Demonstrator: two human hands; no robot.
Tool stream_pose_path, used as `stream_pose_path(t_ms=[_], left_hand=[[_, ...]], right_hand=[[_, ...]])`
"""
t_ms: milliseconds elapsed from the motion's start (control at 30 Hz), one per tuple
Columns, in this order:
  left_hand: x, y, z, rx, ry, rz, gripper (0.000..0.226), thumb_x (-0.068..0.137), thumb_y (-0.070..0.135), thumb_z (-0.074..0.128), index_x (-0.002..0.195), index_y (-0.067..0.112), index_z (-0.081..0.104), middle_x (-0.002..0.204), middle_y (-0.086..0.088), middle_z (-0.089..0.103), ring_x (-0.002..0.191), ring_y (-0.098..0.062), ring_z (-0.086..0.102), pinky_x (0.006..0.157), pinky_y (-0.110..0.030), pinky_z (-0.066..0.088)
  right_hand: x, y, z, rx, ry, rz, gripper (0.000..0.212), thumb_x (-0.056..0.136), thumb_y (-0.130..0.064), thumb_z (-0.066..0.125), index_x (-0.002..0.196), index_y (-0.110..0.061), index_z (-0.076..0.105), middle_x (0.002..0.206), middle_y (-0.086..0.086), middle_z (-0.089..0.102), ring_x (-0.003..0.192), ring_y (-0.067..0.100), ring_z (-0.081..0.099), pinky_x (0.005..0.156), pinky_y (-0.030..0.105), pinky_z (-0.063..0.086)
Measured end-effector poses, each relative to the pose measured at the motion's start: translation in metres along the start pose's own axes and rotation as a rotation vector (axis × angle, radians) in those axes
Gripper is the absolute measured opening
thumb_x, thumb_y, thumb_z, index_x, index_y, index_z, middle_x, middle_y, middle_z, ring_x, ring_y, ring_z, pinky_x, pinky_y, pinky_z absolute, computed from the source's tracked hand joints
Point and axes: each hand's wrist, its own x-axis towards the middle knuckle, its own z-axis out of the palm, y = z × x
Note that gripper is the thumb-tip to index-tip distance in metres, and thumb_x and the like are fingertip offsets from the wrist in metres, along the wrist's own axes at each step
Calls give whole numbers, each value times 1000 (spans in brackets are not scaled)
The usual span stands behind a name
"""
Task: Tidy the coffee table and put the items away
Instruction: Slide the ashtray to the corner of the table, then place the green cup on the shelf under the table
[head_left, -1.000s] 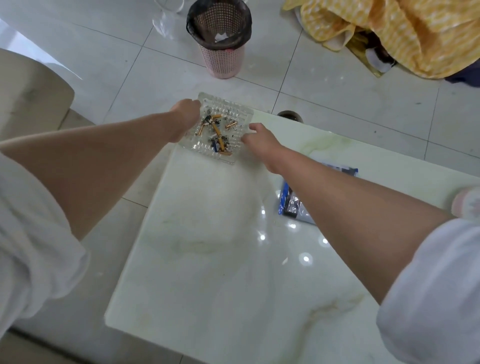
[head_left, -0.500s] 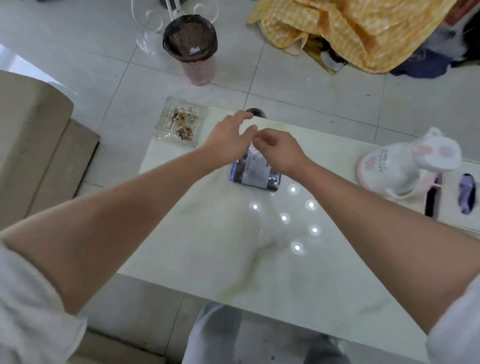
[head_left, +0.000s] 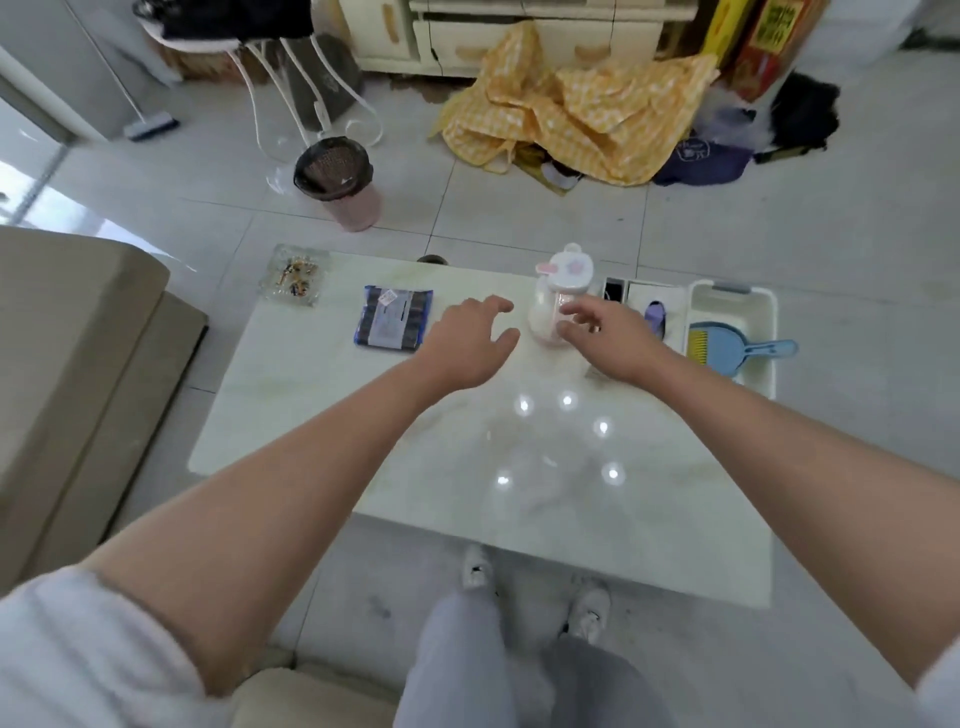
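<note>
On the pale marble coffee table (head_left: 467, 493) a glass ashtray (head_left: 295, 275) with cigarette butts sits at the far left corner. A dark blue packet (head_left: 394, 318) lies to its right. A white and pink bottle with a bunny lid (head_left: 558, 283) stands upright at the far edge. My left hand (head_left: 475, 340) hovers open just left of the bottle. My right hand (head_left: 605, 332) is open with fingers spread, its fingertips at the bottle's lower right side; I cannot tell if they touch it.
A white tray (head_left: 732, 306) at the table's right holds a blue dustpan (head_left: 727, 351) and a purple item (head_left: 655, 317). A pink waste bin (head_left: 340, 182) stands on the floor beyond the table. A yellow cloth (head_left: 582, 114) lies further back. A beige sofa (head_left: 67, 353) is at left.
Both hands left the ashtray at the table's corner, passed over the blue packet, and moved right to either side of the bunny bottle. The view pulled back.
</note>
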Motion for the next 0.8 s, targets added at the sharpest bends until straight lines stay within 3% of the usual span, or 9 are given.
stream_pose_path(t_ms=[167,267,400,633,800], left_hand=[[-17,77,-7,312,-124,105,55,98,46,44,148,22,40,142,-13,51,132,-33,42,104,-46,40],[-13,116,-8,342,-112,116,56,98,49,42,148,23,39,146,-16,46,131,-36,42,103,-46,38],[-10,183,6,293,-75,134,54,98,49,43,145,23,42,143,-15,49,128,-35,46,99,-44,41],[34,332,80,302,-36,156,52,97,48,44,143,24,46,139,-13,53,126,-34,49,99,-46,42],[49,394,138,330,-21,8,49,95,48,44,138,25,50,134,-12,57,122,-34,51,97,-46,43]], right_hand=[[-57,26,-73,-157,5,35,37,94,-39,57,126,-23,64,112,-1,58,106,25,58,77,29,43],[-78,34,-106,-213,-2,37,36,93,-41,56,123,-23,65,124,4,63,113,25,58,91,34,45],[-107,60,-159,-257,-14,31,38,91,-44,58,124,-25,64,132,1,60,114,24,57,85,30,41],[-124,178,-274,-260,42,21,47,94,-47,56,134,-24,56,139,3,58,126,22,54,99,35,41],[-122,273,-348,-305,-54,-34,48,95,-43,56,137,-18,54,142,6,55,125,25,55,95,33,41]])
